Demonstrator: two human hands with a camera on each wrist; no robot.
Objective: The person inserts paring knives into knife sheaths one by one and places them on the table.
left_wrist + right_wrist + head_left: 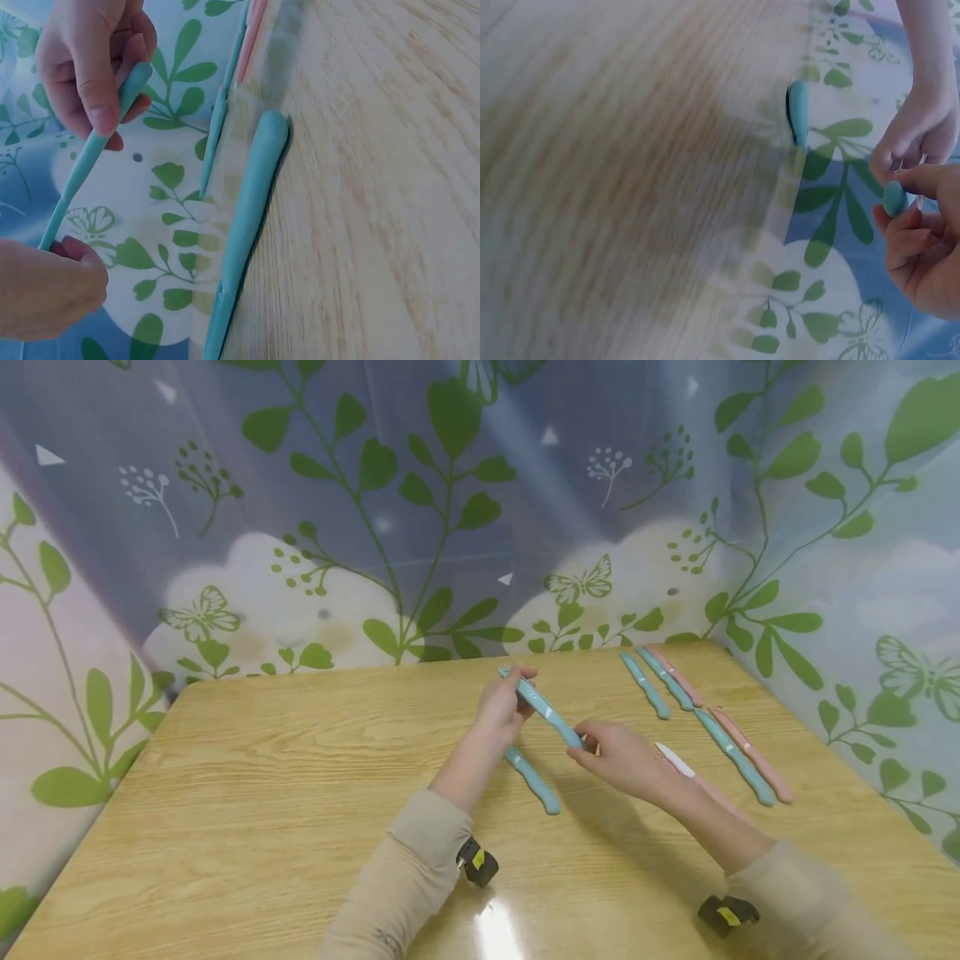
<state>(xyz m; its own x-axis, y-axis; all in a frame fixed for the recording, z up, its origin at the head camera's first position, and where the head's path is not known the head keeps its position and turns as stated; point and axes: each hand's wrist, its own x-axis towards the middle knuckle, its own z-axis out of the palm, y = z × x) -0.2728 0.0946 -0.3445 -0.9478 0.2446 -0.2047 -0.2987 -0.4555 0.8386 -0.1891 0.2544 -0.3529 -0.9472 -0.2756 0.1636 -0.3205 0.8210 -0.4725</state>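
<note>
Both hands hold one teal sheathed knife (551, 714) slantwise above the table. My left hand (498, 706) grips it at the far, sheathed end. At the near end, my right hand (626, 760) pinches the handle between thumb and fingers. The left wrist view shows the same knife (81, 169) stretched between the two hands. Under it, beside my left wrist, a second teal knife (534, 782) lies on the wood, its far end hidden by the left hand and forearm. A pink-handled knife with a bare white blade (678, 762) lies by my right forearm, which partly covers it.
At the right of the wooden table (300, 785) lie several more sheathed knives, among them a teal one (645, 687), a longer teal one (738, 760) and a pink one (753, 758). A leaf-patterned curtain (450, 510) borders the table's back and sides.
</note>
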